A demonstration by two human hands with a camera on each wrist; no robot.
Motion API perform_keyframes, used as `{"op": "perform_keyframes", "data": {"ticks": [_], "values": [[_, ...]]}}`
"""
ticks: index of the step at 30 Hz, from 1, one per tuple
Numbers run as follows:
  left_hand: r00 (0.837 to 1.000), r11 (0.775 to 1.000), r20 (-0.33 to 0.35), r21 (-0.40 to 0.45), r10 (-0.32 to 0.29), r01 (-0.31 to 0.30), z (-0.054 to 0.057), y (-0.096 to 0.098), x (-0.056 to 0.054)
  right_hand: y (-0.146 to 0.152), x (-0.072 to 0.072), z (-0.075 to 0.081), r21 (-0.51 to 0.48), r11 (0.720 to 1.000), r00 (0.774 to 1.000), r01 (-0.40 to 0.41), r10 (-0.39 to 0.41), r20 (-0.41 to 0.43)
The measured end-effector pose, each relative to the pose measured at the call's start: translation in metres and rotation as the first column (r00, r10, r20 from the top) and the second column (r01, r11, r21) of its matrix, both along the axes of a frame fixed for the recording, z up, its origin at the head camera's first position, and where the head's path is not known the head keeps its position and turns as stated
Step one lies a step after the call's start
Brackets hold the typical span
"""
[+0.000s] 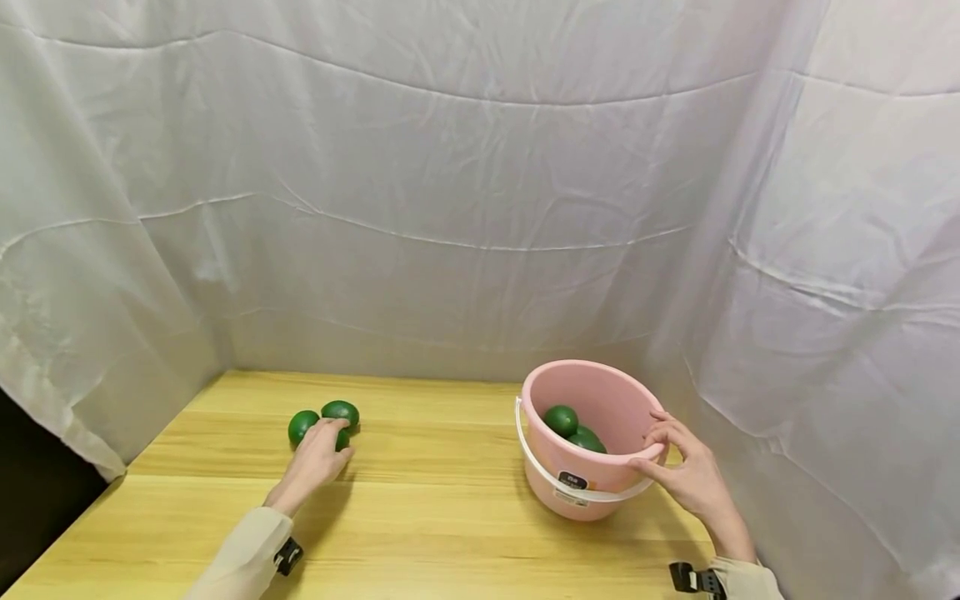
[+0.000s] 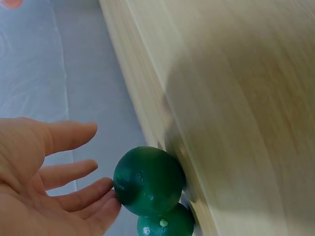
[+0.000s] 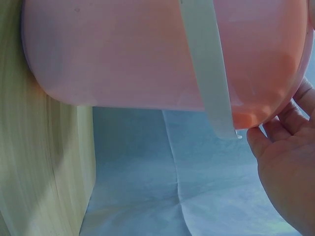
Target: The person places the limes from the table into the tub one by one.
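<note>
Over a small group of dark green avocados at the left of the table, my left hand [image 1: 318, 457] reaches with its fingers spread. In the left wrist view, the lower fingertips are right at the side of one avocado [image 2: 149, 181], while the thumb stays apart from it. A second avocado [image 2: 166, 222] with a pale stem nub sits against the first. My right hand [image 1: 688, 468] grips the rim of a pink bucket [image 1: 546, 467], its thumb outside and its fingers over the edge. Inside the bucket lie avocados [image 1: 560, 420], at least two showing.
A white handle [image 1: 600, 497] hangs down across the bucket's front, over a dark label. The wooden table [image 1: 427, 517] stretches between the bucket and the avocados. Pale curtains [image 1: 450, 183] enclose the back and sides.
</note>
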State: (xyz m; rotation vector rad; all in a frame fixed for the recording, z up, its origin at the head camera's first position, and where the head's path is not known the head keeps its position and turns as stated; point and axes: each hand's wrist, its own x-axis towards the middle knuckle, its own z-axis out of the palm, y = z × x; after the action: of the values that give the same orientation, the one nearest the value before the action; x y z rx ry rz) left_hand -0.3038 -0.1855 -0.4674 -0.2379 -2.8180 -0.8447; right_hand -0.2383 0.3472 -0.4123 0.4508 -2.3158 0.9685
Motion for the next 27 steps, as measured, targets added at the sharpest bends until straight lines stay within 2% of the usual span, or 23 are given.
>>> {"op": "perform_keyframes", "data": {"ticks": [12,18,27], "values": [[0.999,0.999,-0.007,-0.016,0.034,-0.034,-0.0030,-0.0040,-0.0021,-0.0008,-0.0014,0.0019,0.002,1.000,1.000,0.001,-0.001,0.019],[0.999,1.000,-0.029,-0.008,0.025,-0.026,-0.0028,-0.0041,-0.0058,-0.0010,0.0001,0.0021,-0.007,1.000,1.000,0.004,-0.004,0.024],[1.000,1.000,-0.001,-0.005,-0.003,0.003,-0.0072,-0.0050,-0.0063,-0.0015,0.0029,0.0005,-0.007,1.000,1.000,0.006,-0.006,0.024]]}}
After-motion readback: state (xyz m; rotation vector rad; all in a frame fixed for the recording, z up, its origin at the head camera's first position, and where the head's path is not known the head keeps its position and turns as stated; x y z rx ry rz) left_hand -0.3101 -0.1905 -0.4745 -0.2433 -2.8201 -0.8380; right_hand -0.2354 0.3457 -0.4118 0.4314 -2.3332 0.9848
